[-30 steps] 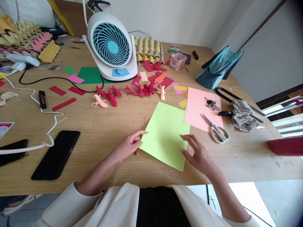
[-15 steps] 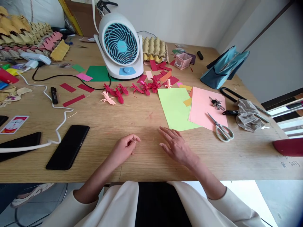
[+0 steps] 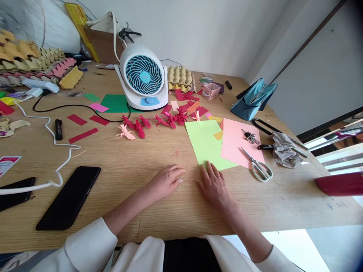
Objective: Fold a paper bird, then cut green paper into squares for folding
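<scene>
My left hand (image 3: 167, 181) rests on the bare wood in front of me, fingers stretched toward the right, holding nothing. Palm down, my right hand (image 3: 213, 185) lies flat with its fingertips touching the lower edge of a light green paper sheet (image 3: 205, 141). Beside that sheet is pink paper (image 3: 234, 139), with a bunch of keys (image 3: 251, 136) on it. White-handled scissors (image 3: 259, 168) lie partly over the pink paper's lower corner. Beyond my hands stand several red folded paper figures (image 3: 138, 128) and a pale pink one (image 3: 125, 132).
A white fan (image 3: 144, 77) stands at the back, near egg trays (image 3: 181, 79). On the left lie a black phone (image 3: 69, 198), a white cable (image 3: 68, 158), a marker (image 3: 58, 129) and red paper strips (image 3: 83, 135). A teal bag (image 3: 252, 100) and crumpled grey wrapping (image 3: 286, 149) are at right.
My left hand has moved right, closer to my right hand, and its curled fingers have straightened. My right hand has slid onto the green sheet's edge. The view has tilted up slightly.
</scene>
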A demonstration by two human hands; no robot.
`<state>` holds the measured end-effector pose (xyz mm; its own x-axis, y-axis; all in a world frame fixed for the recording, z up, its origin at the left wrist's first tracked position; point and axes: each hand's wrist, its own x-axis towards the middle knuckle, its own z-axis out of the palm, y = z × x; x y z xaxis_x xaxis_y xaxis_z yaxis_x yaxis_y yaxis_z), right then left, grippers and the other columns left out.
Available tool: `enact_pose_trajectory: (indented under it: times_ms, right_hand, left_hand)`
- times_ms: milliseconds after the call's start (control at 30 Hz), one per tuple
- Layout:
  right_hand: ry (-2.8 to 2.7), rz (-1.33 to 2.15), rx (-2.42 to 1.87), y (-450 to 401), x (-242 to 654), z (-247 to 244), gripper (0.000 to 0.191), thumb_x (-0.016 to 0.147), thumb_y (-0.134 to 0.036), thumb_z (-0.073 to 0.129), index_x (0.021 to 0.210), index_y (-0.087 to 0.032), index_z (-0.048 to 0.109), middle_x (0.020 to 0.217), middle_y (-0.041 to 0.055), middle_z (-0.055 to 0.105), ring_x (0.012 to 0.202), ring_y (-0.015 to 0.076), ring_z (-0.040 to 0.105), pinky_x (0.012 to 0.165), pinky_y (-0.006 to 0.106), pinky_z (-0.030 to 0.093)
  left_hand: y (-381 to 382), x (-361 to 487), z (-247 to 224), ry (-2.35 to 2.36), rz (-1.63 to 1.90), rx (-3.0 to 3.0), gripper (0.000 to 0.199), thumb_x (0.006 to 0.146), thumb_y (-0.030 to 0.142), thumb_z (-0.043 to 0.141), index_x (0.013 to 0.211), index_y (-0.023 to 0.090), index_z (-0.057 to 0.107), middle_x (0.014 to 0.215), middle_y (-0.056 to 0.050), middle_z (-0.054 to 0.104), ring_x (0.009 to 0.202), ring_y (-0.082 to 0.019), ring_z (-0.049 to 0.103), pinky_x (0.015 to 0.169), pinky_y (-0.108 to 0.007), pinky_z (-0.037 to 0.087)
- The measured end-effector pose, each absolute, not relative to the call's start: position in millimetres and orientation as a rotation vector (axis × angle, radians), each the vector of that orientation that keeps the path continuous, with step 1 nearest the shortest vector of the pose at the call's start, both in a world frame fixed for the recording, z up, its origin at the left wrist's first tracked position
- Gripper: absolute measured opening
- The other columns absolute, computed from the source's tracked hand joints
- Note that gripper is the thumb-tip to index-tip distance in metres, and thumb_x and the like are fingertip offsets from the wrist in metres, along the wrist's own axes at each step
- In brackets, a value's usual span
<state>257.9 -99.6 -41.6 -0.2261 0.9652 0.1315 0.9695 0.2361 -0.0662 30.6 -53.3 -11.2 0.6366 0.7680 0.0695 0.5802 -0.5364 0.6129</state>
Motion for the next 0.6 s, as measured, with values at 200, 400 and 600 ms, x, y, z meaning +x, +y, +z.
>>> enact_pose_trajectory:
  times_ms: [200, 400, 600]
  right_hand:
    - [-2.447, 0.006, -1.684, -144, 226, -33, 0.061, 0.088, -0.027, 0.061, 0.144, -0.013, 0.042, 0.145, 0.0245, 0.046, 0.128, 0.0385, 0.048, 0.096, 0.053, 0.046]
    - [-2.452, 0.354, -1.354, -137, 227, -14, 0.048, 0.092, -0.02, 0.055, 0.138, -0.019, 0.047, 0.132, 0.0125, 0.061, 0.112, 0.0263, 0.059, 0.092, 0.043, 0.049]
    - [-2.162, 0.209, -1.53, -54, 276, -20, 0.029, 0.095, -0.023, 0.049, 0.123, -0.018, 0.057, 0.113, 0.0122, 0.066, 0.104, 0.0259, 0.062, 0.089, 0.041, 0.051]
  left_hand:
    - [-47, 45, -22, 1.059, 0.403, 2.446, 0.043, 0.094, 0.022, 0.051, 0.137, 0.019, 0.05, 0.146, -0.011, 0.048, 0.135, -0.023, 0.044, 0.113, -0.039, 0.037]
    - [-46, 51, -43, 1.21, 0.238, 2.577, 0.049, 0.099, 0.036, 0.041, 0.146, 0.019, 0.041, 0.157, -0.014, 0.033, 0.145, -0.029, 0.029, 0.114, -0.049, 0.031]
    - [-44, 51, -57, 1.252, 0.203, 2.671, 0.055, 0.098, 0.042, 0.043, 0.148, 0.019, 0.038, 0.16, -0.013, 0.027, 0.148, -0.031, 0.022, 0.116, -0.051, 0.026]
